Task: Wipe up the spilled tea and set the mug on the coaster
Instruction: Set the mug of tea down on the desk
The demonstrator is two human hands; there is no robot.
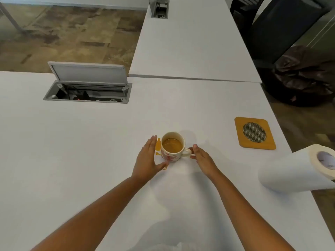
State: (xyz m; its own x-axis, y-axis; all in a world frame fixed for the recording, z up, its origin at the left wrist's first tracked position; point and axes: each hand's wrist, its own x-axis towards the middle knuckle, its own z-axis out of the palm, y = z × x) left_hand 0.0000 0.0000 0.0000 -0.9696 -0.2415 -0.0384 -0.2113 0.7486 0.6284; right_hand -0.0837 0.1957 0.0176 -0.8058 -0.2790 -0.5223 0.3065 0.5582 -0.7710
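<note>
Probably an office: white desks (190, 51) with cable hatches (87, 91).

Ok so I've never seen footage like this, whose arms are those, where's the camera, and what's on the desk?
There is one picture, from a camera worn on a person's head, looking down at their own bare arms. On the white desk stands a mug of tea, with spilled tea beside it. The left hand is open against the mug's side; the right hand is at its handle, though whether it grips is hard to tell. To the right lie a wooden coaster and a paper towel roll. A cable hatch stands open.
</note>
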